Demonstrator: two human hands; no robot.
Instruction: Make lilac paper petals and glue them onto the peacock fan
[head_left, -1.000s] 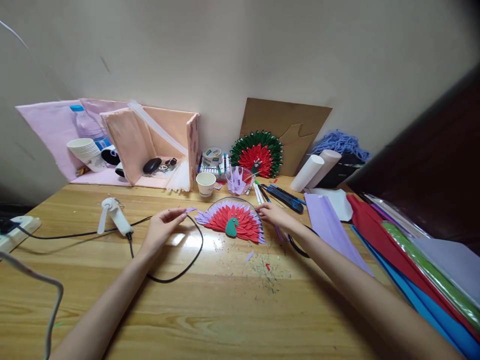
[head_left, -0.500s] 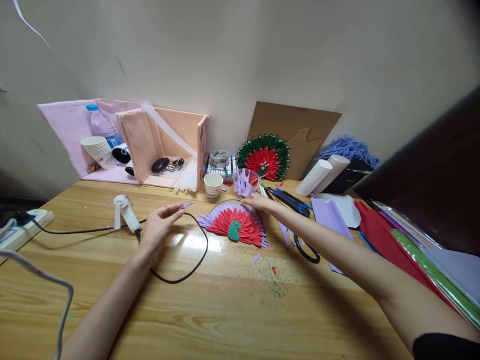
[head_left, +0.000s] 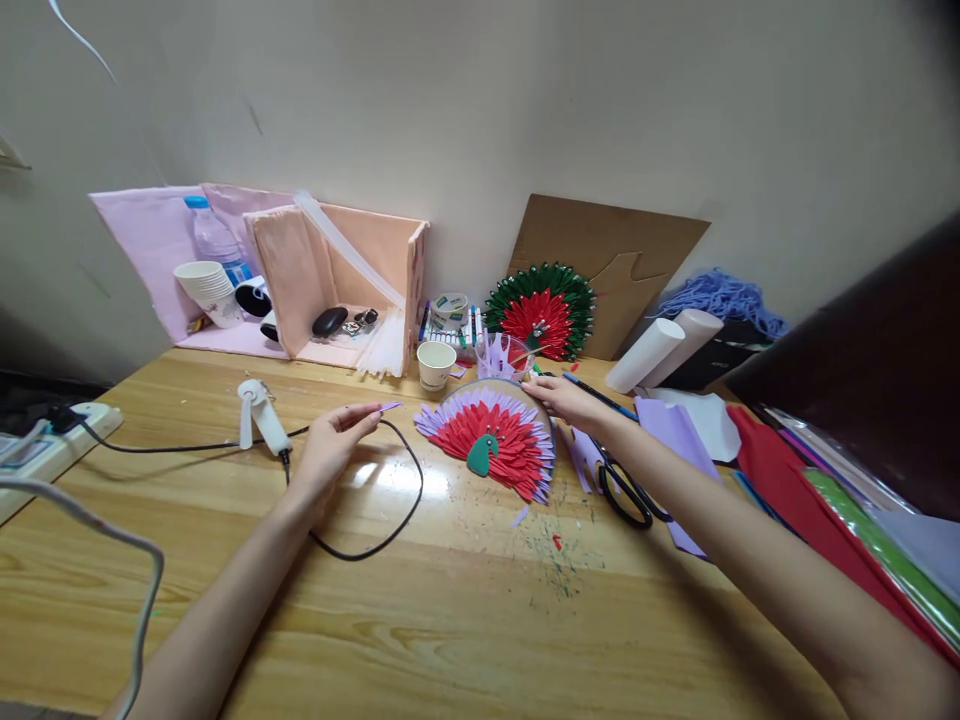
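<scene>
Between the fingertips of my left hand (head_left: 341, 435) is a small purple strip (head_left: 391, 406), pinched at one end. My right hand (head_left: 559, 395) grips the far right rim of a peacock craft (head_left: 465, 430). That craft has a green body, red petals and an outer row of purple petals on a round backing. Just behind it stands a clear bowl (head_left: 495, 355) of purple pieces, beside a white paper cup (head_left: 436, 365). To the left of my left hand lies a white glue gun (head_left: 264, 415) with a black cord.
Black-handled scissors (head_left: 626, 495) and a purple sheet (head_left: 679, 435) lie right, partly under my forearm. A green-and-red peacock craft (head_left: 544, 310) leans on cardboard (head_left: 622, 240) at the wall. Left are a pink box (head_left: 270, 275) and a power strip (head_left: 97, 425).
My right hand has taken hold of the peacock craft's rim, and the craft has turned, showing more of its backing. The left hand keeps the purple strip. The view has shifted slightly.
</scene>
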